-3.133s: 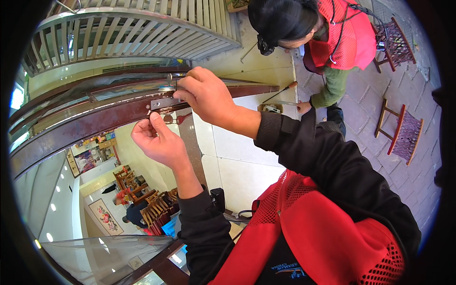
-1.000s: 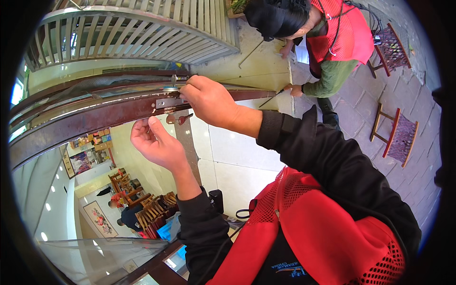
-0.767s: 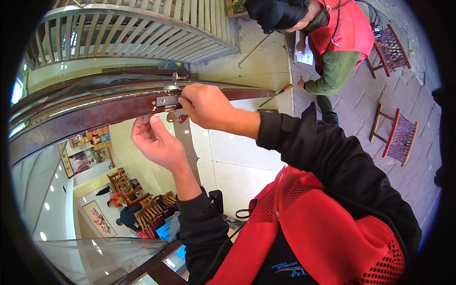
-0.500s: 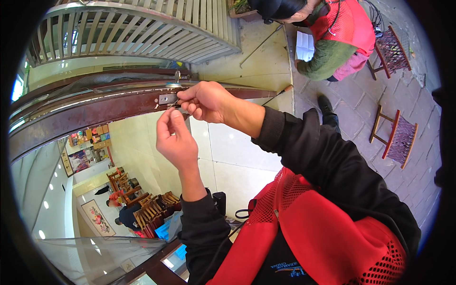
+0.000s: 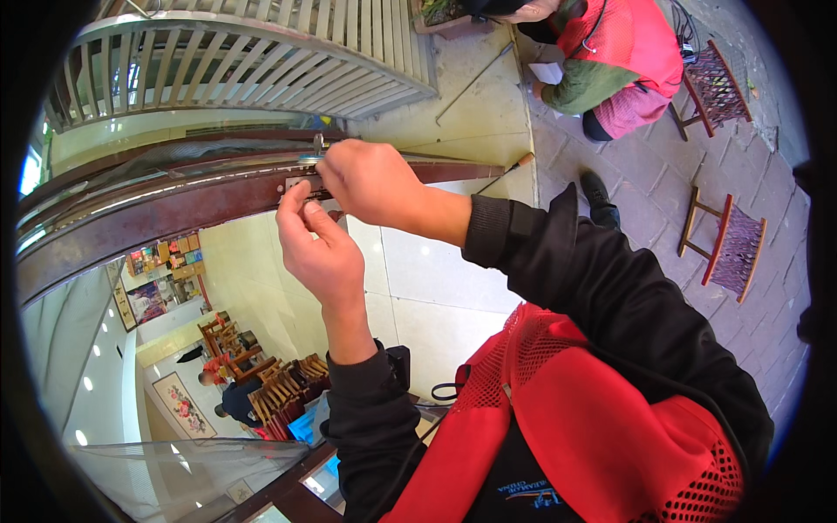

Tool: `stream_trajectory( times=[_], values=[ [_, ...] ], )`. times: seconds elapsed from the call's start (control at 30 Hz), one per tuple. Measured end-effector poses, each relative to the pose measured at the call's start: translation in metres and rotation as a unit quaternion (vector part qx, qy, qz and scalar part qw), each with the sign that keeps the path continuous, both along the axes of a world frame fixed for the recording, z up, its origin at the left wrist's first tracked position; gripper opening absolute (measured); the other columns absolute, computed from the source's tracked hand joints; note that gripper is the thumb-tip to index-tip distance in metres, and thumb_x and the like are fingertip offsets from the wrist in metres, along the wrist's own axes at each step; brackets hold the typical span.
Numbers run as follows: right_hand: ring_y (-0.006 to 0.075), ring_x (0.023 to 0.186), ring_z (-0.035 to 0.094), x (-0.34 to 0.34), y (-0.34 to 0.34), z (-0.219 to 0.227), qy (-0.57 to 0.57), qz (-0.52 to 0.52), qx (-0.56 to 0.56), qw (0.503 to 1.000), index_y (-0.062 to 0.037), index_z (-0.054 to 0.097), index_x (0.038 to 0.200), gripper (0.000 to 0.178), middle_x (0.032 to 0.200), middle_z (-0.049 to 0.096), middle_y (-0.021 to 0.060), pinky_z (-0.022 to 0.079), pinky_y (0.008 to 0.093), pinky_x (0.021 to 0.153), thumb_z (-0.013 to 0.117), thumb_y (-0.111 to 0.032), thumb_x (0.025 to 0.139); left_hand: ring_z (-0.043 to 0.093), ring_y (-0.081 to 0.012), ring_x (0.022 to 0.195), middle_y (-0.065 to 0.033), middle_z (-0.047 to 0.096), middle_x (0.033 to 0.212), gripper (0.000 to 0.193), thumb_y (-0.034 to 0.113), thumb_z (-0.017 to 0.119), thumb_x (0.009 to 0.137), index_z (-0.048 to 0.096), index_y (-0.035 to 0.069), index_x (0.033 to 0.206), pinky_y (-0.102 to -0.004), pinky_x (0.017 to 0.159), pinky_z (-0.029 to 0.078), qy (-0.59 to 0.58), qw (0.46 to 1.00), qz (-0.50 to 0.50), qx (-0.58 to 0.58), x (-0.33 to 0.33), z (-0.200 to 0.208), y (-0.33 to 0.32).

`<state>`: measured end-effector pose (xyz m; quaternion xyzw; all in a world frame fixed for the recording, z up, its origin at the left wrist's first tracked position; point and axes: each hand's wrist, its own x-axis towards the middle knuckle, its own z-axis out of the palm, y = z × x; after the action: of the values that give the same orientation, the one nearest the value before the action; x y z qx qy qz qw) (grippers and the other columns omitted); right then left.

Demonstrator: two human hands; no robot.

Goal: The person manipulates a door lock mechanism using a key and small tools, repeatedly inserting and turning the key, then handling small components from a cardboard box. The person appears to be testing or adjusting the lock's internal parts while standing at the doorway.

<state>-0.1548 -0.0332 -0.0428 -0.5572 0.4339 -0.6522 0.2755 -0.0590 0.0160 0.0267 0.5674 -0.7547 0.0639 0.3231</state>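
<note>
The dark red-brown door edge [image 5: 209, 193] runs across the upper left, with a metal lock plate [image 5: 296, 185] set into it. A key [image 5: 319, 141] stands up from the lock's far side. My right hand [image 5: 370, 185] is closed over the edge beside the plate, its fingertips hidden behind the knuckles. Just below and left of it, my left hand [image 5: 321, 253] is curled, index finger at the plate and thumb close to it. Whatever small thing the fingers hold is too hidden to name.
A slatted fence [image 5: 218, 70] stands beyond the door. At upper right another person [image 5: 610, 61] crouches with white paper [image 5: 547, 73]. Folding stools [image 5: 732, 248] stand on the paving. A wooden-handled tool [image 5: 523, 161] lies past the door's end; stacked wooden furniture [image 5: 288, 388] is inside.
My right hand has turned and closed over the lock, hiding its fingertips. My left fingers have moved slightly left and up, onto the plate. The other person's paper has tilted.
</note>
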Motion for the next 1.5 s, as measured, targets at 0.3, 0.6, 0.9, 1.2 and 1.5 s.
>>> stream_trajectory(
  times=[0.3, 0.6, 0.9, 1.2, 1.5],
  values=[
    [0.0259, 0.067, 0.060, 0.000, 0.008, -0.010, -0.163, 0.036, 0.174, 0.971, 0.0004, 0.061, 0.086, 0.019, 0.074, 0.061, 0.0136, 0.049, 0.0391, 0.062, 0.070, -0.016, 0.088, 0.060, -0.0185, 0.089, -0.0095, 0.061, 0.104, 0.020, 0.009, 0.059, 0.095, 0.057, -0.002, 0.112, -0.0309, 0.075, 0.049, 0.128, 0.990, 0.050, -0.022, 0.013, -0.012, 0.000],
    [0.0293, 0.071, 0.060, 0.014, 0.022, -0.011, 0.147, -0.015, -0.098, 0.984, -0.0040, 0.058, 0.081, 0.017, 0.077, 0.056, 0.0101, 0.051, 0.0400, 0.057, 0.069, -0.016, 0.075, 0.061, -0.0163, 0.087, -0.0085, 0.064, 0.100, 0.016, 0.007, 0.058, 0.095, 0.059, -0.002, 0.109, -0.0294, 0.075, 0.049, 0.143, 0.988, 0.051, 0.007, 0.018, -0.012, 0.005],
    [0.0325, 0.076, 0.063, -0.018, -0.017, 0.024, 0.014, 0.066, 0.070, 0.995, 0.0004, 0.060, 0.083, 0.021, 0.082, 0.064, 0.0139, 0.050, 0.0423, 0.065, 0.070, -0.017, 0.086, 0.061, -0.0158, 0.085, -0.0077, 0.065, 0.097, 0.016, 0.007, 0.056, 0.095, 0.059, -0.002, 0.108, -0.0298, 0.076, 0.049, 0.190, 0.981, 0.038, 0.027, 0.025, -0.017, 0.005],
    [0.0353, 0.074, 0.065, 0.000, 0.004, -0.012, 0.026, -0.029, 0.030, 0.999, -0.0011, 0.060, 0.092, 0.019, 0.079, 0.062, 0.0164, 0.051, 0.0437, 0.060, 0.067, -0.019, 0.087, 0.059, -0.0168, 0.090, -0.0083, 0.065, 0.104, 0.023, 0.012, 0.060, 0.094, 0.059, -0.003, 0.112, -0.0310, 0.080, 0.048, 0.142, 0.987, 0.067, 0.026, 0.023, -0.012, 0.004],
    [0.0343, 0.053, 0.059, 0.003, 0.015, 0.001, 0.098, 0.055, 0.105, 0.988, 0.0004, 0.060, 0.073, 0.028, 0.061, 0.060, 0.0157, 0.048, 0.0440, 0.051, 0.060, -0.022, 0.091, 0.063, -0.0211, 0.098, -0.0119, 0.066, 0.109, 0.031, 0.017, 0.064, 0.093, 0.060, -0.005, 0.114, -0.0351, 0.087, 0.048, 0.168, 0.976, 0.111, 0.086, 0.026, -0.011, -0.006]
  ],
)
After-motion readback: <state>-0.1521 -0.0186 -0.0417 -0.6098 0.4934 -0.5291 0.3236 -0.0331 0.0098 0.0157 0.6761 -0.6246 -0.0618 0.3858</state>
